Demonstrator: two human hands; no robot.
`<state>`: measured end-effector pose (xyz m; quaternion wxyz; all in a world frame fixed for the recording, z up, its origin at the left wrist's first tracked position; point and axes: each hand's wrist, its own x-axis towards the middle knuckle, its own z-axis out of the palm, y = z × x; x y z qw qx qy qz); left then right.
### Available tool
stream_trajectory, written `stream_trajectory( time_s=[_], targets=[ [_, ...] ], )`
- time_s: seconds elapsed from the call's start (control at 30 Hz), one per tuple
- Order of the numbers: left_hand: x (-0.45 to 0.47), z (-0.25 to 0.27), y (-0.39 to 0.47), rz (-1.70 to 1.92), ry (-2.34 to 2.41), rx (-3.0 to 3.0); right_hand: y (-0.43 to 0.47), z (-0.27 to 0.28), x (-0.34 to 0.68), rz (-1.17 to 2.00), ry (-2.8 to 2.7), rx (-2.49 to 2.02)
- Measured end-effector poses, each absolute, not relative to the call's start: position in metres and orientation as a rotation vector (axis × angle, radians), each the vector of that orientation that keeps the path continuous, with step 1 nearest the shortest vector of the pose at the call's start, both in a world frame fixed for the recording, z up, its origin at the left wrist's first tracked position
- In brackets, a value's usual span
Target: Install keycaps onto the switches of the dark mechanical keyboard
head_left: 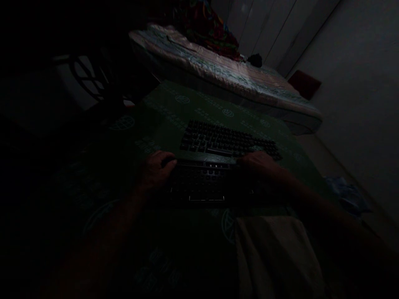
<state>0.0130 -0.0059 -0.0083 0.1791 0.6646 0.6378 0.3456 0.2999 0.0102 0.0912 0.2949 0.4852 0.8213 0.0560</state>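
Note:
In the dim light a dark keyboard body (199,182) lies crosswise in front of me, and its details are mostly lost in shadow. My left hand (157,168) is closed on its far left corner, thumb along the edge. At the far right corner, my right hand (258,162) is curled over the edge, its fingertips partly hidden. Just beyond the body, black keycaps (218,137) are spread in rows in a keyboard layout, with the long space bar (220,152) in the nearest row. Green printed cloth (149,120) lies underneath.
A tan cloth (277,253) lies near me on the right. Past the table's far edge stands a bed with a patterned mattress (218,66) and a red patterned blanket (215,33). Pale blue fabric (347,195) is on the floor at right, by the wall (364,95).

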Motion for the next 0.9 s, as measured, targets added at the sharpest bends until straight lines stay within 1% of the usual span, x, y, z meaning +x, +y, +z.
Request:
stream_trajectory(
  time_s=[0.3,0.9],
  targets=[
    [0.0113,-0.0138,-0.0028,0.991,1.797,1.878,0.0081,0.0961,0.2979,0.128,2.157,1.319],
    [0.0125,-0.0074,-0.0060,0.974,1.804,1.860,0.0070,0.0989,0.3055,0.132,2.138,1.320]
  ],
)
